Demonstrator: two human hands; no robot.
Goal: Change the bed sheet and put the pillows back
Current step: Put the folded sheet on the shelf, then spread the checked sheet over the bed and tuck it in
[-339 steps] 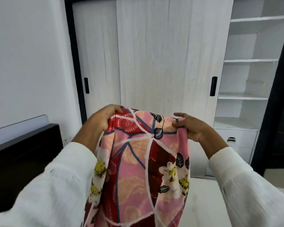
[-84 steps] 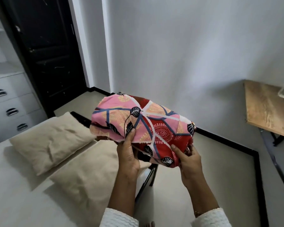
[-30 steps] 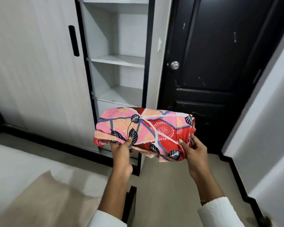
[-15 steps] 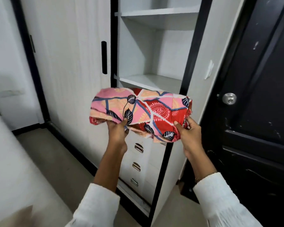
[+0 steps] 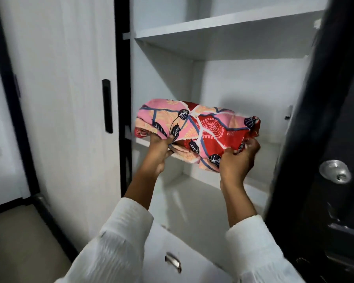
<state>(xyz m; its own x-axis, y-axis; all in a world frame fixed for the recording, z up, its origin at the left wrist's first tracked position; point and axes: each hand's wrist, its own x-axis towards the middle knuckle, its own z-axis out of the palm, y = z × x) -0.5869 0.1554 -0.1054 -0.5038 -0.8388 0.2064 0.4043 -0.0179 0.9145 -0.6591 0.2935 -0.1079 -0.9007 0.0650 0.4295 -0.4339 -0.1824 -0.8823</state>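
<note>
A folded bed sheet (image 5: 198, 127), pink and red with dark leaf prints, is held up in front of the open white wardrobe shelves. My left hand (image 5: 158, 152) grips its lower left edge from below. My right hand (image 5: 238, 160) grips its lower right end, fingers curled into the cloth. The bundle hangs at the mouth of the middle shelf compartment (image 5: 223, 82), just above the shelf board (image 5: 268, 148). Bed and pillows are out of view.
A white sliding wardrobe door with a black handle (image 5: 107, 106) stands at the left. A black room door with a round metal knob (image 5: 334, 171) is close on the right. Drawers with a metal pull (image 5: 173, 261) sit below the shelves. An upper shelf (image 5: 223, 31) spans above.
I have stepped closer to the wardrobe. Both hands have carried the folded sheet forward and up to the middle shelf opening. The grips are unchanged.
</note>
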